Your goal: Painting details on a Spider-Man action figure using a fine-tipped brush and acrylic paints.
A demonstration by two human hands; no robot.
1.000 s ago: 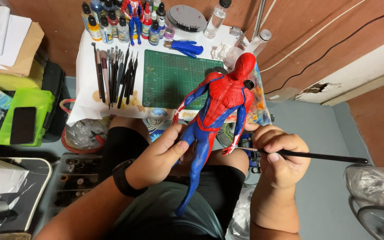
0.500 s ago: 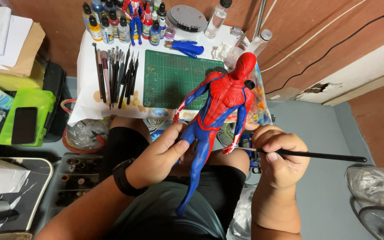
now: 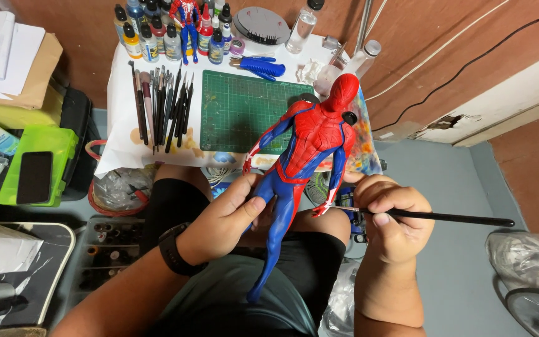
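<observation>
— Why is the left hand [image 3: 229,215] gripping the red and blue figure [image 3: 304,162] so low, in the middle of the frame?

— I think it is for steadiness. The fingers are closing around the hip and the thigh, the thumb is pressing on the front, so the body is leaning up and away toward the green cutting mat [image 3: 244,109] and the figure's near arm is hanging free toward the other hand.

— And the right hand [image 3: 391,215], right of centre?

— It is clenching a thin black brush [image 3: 444,218]. The handle is pointing out to the right edge, and the tip is touching, or almost touching, the figure's hand. I cannot tell which. The fist is resting close to the knee, probably to stop shaking.

— The table at the top is looking very ordered.

— Yes. The spare brushes [image 3: 160,106] are lying side by side on the white paper, left of the mat, and the paint bottles [image 3: 157,31] are standing in a row behind, at upper left. Everything is staying within easy reach of the arm.
</observation>
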